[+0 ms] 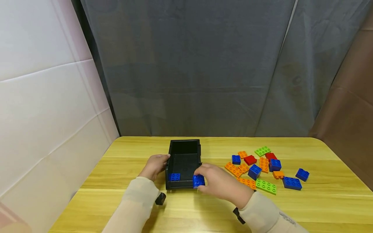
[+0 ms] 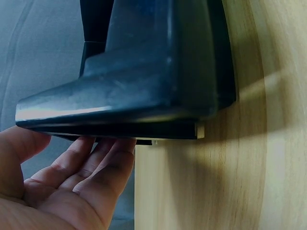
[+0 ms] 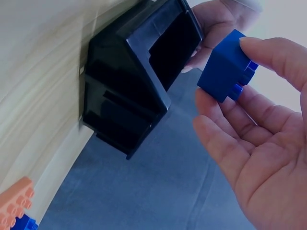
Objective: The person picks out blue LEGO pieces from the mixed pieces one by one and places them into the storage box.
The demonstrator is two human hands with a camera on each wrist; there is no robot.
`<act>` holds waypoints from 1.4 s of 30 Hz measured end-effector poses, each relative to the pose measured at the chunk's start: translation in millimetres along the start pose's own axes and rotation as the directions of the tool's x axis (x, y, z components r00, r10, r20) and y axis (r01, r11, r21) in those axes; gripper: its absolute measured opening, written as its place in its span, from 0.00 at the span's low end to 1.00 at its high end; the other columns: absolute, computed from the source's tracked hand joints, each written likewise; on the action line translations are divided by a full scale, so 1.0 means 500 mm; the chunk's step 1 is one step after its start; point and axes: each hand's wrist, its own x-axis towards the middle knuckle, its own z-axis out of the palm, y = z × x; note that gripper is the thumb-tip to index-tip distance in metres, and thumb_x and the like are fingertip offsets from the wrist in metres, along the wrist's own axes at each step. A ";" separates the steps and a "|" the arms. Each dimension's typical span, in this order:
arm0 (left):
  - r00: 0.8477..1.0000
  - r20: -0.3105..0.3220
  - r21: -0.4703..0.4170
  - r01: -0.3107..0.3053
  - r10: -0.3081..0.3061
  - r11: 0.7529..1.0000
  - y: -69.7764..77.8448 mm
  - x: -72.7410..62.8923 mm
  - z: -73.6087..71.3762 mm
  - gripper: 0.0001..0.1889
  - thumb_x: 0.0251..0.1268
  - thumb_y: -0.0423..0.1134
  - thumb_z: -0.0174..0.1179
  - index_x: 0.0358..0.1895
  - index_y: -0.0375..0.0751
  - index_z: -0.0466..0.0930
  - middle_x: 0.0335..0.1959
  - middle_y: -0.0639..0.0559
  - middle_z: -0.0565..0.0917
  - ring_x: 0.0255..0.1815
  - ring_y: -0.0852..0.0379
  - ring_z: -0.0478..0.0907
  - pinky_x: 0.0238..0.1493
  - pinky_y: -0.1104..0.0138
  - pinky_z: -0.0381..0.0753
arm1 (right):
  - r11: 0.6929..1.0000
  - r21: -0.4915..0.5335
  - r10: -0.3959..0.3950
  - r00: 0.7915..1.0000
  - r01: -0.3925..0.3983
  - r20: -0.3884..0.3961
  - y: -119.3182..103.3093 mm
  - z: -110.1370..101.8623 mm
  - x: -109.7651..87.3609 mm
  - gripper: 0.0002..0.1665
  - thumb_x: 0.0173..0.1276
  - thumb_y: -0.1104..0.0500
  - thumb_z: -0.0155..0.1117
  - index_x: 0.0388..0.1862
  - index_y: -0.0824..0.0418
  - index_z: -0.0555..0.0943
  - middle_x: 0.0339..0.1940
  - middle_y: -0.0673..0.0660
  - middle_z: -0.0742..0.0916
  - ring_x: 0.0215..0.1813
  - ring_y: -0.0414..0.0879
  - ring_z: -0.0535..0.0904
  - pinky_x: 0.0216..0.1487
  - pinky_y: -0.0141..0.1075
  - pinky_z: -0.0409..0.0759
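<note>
A black plastic bin (image 1: 184, 164) stands on the table, with a blue toy brick (image 1: 175, 177) inside at its near left corner. My left hand (image 1: 155, 165) rests against the bin's left side. In the left wrist view its thumb and fingertips touch the outer wall beneath the rim, not curled over it. Between thumb and fingers, my right hand (image 1: 220, 183) pinches a second blue brick (image 3: 223, 67) at the bin's near right corner. The right wrist view shows this brick tilted, studs toward the palm, apart from the bin wall.
Right of the bin, loose bricks lie scattered on the wooden table (image 1: 116, 194): several blue ones (image 1: 292, 183), orange ones (image 1: 264, 165), red ones (image 1: 250, 160) and green ones (image 1: 266, 186). A grey curtain (image 1: 186, 71) hangs behind the table's back edge.
</note>
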 end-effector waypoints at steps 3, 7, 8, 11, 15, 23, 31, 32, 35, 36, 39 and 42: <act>1.000 -0.004 -0.003 0.002 -0.002 1.000 0.000 0.000 -0.001 0.22 0.76 0.39 0.47 0.58 0.20 0.71 0.55 0.30 0.79 0.59 0.37 0.74 0.66 0.49 0.67 | 1.000 0.000 -0.017 1.000 0.017 0.004 -0.004 0.005 0.007 0.20 0.60 0.57 0.71 0.51 0.59 0.81 0.47 0.51 0.83 0.46 0.42 0.78 0.52 0.38 0.81; 1.000 -0.012 -0.006 0.002 -0.002 1.000 0.000 0.000 -0.001 0.22 0.76 0.39 0.47 0.57 0.20 0.72 0.53 0.31 0.80 0.58 0.38 0.76 0.65 0.49 0.68 | 1.000 0.018 -0.011 1.000 0.011 0.014 -0.006 0.013 0.016 0.20 0.60 0.56 0.71 0.51 0.59 0.81 0.47 0.50 0.83 0.43 0.40 0.77 0.50 0.36 0.81; 1.000 -0.015 -0.007 0.003 -0.003 1.000 0.000 0.000 -0.001 0.21 0.75 0.39 0.47 0.57 0.20 0.73 0.52 0.32 0.81 0.57 0.38 0.76 0.65 0.49 0.68 | 1.000 0.026 -0.008 1.000 0.007 0.015 -0.007 0.014 0.017 0.20 0.60 0.56 0.71 0.51 0.59 0.81 0.47 0.50 0.83 0.43 0.40 0.77 0.49 0.35 0.81; 1.000 -0.020 -0.004 0.004 -0.004 1.000 -0.001 -0.001 -0.001 0.21 0.75 0.39 0.47 0.56 0.21 0.74 0.49 0.34 0.83 0.57 0.39 0.77 0.65 0.49 0.69 | 0.999 0.045 -0.001 1.000 0.001 0.014 -0.007 0.018 0.021 0.20 0.60 0.56 0.71 0.51 0.59 0.81 0.47 0.50 0.83 0.41 0.39 0.76 0.47 0.33 0.81; 1.000 -0.019 0.001 0.003 -0.003 1.000 -0.001 -0.001 -0.001 0.21 0.75 0.39 0.47 0.56 0.21 0.74 0.47 0.36 0.84 0.56 0.39 0.77 0.65 0.49 0.69 | 0.997 0.073 -0.001 1.000 0.000 0.011 -0.006 0.021 0.026 0.21 0.60 0.55 0.71 0.51 0.59 0.81 0.47 0.50 0.83 0.41 0.39 0.75 0.47 0.33 0.81; 1.000 -0.018 -0.001 0.003 -0.003 1.000 -0.002 -0.001 -0.002 0.21 0.75 0.40 0.48 0.56 0.21 0.74 0.48 0.35 0.83 0.56 0.39 0.77 0.65 0.49 0.69 | 0.990 0.141 0.004 1.000 -0.005 0.009 -0.004 0.026 0.039 0.21 0.60 0.57 0.71 0.51 0.60 0.80 0.45 0.51 0.82 0.39 0.40 0.75 0.46 0.33 0.80; 1.000 -0.005 0.002 -0.003 0.003 1.000 -0.003 0.000 -0.002 0.23 0.76 0.40 0.47 0.59 0.20 0.71 0.53 0.32 0.80 0.59 0.36 0.75 0.65 0.48 0.68 | 0.985 0.173 0.012 1.000 -0.013 0.005 -0.001 0.031 0.052 0.21 0.60 0.57 0.71 0.52 0.60 0.80 0.42 0.49 0.81 0.41 0.41 0.76 0.45 0.34 0.80; 1.000 -0.003 0.001 -0.001 0.001 1.000 -0.004 0.000 -0.002 0.23 0.76 0.40 0.47 0.59 0.20 0.71 0.54 0.31 0.79 0.60 0.36 0.74 0.65 0.48 0.68 | 0.984 0.175 0.012 1.000 -0.013 0.004 -0.001 0.032 0.053 0.21 0.61 0.56 0.71 0.52 0.60 0.80 0.42 0.49 0.81 0.41 0.41 0.76 0.46 0.34 0.80; 1.000 -0.005 -0.006 0.003 -0.003 1.000 -0.005 0.001 -0.001 0.23 0.76 0.40 0.47 0.60 0.20 0.70 0.56 0.30 0.78 0.61 0.35 0.73 0.66 0.48 0.67 | 0.984 0.179 0.012 1.000 -0.012 -0.003 0.001 0.034 0.058 0.21 0.60 0.56 0.71 0.52 0.60 0.80 0.42 0.49 0.81 0.42 0.42 0.76 0.46 0.35 0.80; 1.000 -0.004 -0.006 0.004 -0.004 1.000 -0.005 0.001 -0.001 0.23 0.76 0.40 0.47 0.60 0.20 0.70 0.56 0.30 0.78 0.61 0.35 0.73 0.66 0.48 0.67 | 0.983 0.182 0.013 1.000 -0.011 -0.006 0.001 0.035 0.059 0.21 0.60 0.57 0.71 0.52 0.60 0.80 0.42 0.49 0.81 0.42 0.43 0.76 0.45 0.35 0.80; 1.000 -0.013 -0.001 0.005 -0.005 1.000 -0.004 0.002 -0.001 0.23 0.76 0.40 0.48 0.60 0.20 0.70 0.55 0.31 0.78 0.59 0.36 0.74 0.65 0.49 0.69 | 0.981 0.191 0.020 1.000 -0.017 -0.013 0.002 0.038 0.065 0.22 0.60 0.57 0.71 0.52 0.60 0.80 0.42 0.50 0.81 0.42 0.44 0.77 0.46 0.36 0.80; 1.000 -0.026 0.003 0.005 -0.005 1.000 -0.003 0.003 0.000 0.23 0.76 0.41 0.48 0.59 0.21 0.71 0.52 0.32 0.80 0.55 0.39 0.77 0.64 0.49 0.70 | 0.979 0.204 0.026 1.000 -0.022 -0.018 0.003 0.040 0.069 0.22 0.60 0.57 0.71 0.53 0.60 0.80 0.42 0.50 0.81 0.43 0.45 0.77 0.46 0.36 0.81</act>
